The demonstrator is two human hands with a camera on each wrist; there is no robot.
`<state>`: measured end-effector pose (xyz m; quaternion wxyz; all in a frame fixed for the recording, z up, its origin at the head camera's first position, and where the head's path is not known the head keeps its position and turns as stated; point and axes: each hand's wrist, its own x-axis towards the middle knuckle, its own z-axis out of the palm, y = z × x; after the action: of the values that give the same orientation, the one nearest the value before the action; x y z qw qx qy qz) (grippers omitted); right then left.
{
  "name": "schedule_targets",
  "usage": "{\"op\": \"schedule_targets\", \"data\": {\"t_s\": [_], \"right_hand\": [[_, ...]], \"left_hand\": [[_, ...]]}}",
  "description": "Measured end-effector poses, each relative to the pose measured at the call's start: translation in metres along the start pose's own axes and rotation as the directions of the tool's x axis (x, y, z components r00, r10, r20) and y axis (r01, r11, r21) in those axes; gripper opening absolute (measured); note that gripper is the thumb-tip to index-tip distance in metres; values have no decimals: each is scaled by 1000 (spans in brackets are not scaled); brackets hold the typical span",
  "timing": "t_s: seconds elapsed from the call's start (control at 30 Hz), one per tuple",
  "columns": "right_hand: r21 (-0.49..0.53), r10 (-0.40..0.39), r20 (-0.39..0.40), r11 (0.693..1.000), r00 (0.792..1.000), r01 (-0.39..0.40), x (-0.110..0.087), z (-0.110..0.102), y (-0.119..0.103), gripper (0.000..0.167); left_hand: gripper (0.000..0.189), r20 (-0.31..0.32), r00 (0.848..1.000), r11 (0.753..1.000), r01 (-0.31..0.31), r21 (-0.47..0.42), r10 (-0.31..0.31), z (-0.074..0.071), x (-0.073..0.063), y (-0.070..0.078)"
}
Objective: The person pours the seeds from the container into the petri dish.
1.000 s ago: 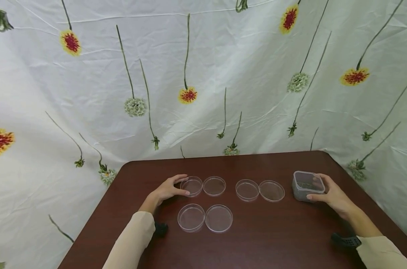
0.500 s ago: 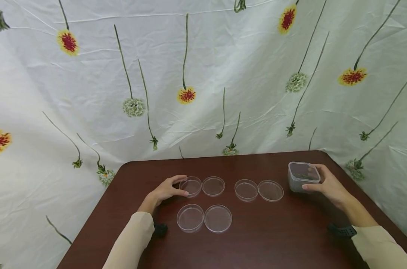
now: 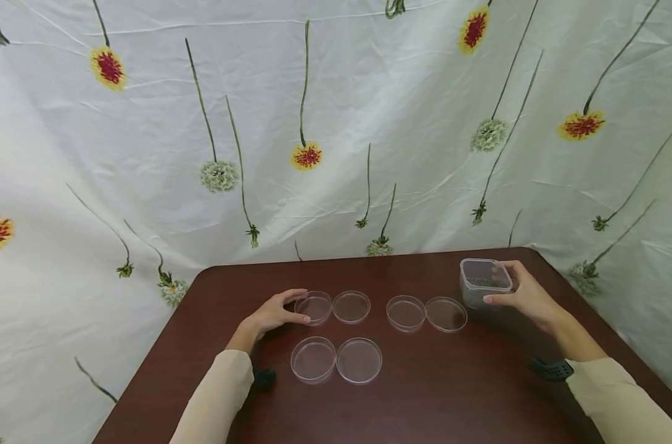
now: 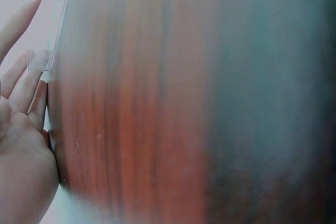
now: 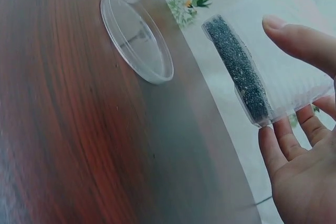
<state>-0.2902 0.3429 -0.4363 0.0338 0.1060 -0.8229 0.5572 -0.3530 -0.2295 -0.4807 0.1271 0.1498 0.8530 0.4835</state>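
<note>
My left hand (image 3: pixel 270 312) holds a clear petri dish (image 3: pixel 314 307) at the back left, thumb on its near side and fingers on its far side. In the left wrist view only a corner of the dish (image 4: pixel 39 62) shows beside the fingers. My right hand (image 3: pixel 527 297) grips a clear square plastic tub (image 3: pixel 473 295) by its right side. A layer of small dark grains (image 5: pixel 239 72) covers the tub's bottom. The right wrist view has the tub raised above the table. Just left of it lies another shallow dish (image 3: pixel 447 316).
Several clear round dishes stand in touching pairs on the dark red-brown table (image 3: pixel 425 394). One pair, including this dish (image 3: pixel 359 361), is nearer the front; another includes this dish (image 3: pixel 406 313) at the centre. A flower-print cloth (image 3: pixel 336 123) hangs behind the table.
The right hand has lifted the tub and carried it leftward, toward the right-hand pair of dishes. The left hand has stayed at its dish.
</note>
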Motion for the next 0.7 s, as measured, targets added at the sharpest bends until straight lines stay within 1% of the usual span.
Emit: {"op": "schedule_targets", "data": {"t_s": [0.17,0.3,0.53,0.7], "right_hand": [[20,-14,13,1000,1000,14,9,12,-9,88],[45,-26,40,999,999,24,17,21,-19,88],[66,-17,87,998,996,12,28,30,-33,98],[108,-37,120,994,992,24,36,37,-37,94]], "left_hand": [[82,11,1000,1000,-4,9,4,-3,0,0],[80,5,1000,1000,0,12,0,-5,-1,-2],[80,13,1000,1000,-11,11,11,-4,-1,-1],[79,3,1000,1000,2,6,-2,-2,0,0]]}}
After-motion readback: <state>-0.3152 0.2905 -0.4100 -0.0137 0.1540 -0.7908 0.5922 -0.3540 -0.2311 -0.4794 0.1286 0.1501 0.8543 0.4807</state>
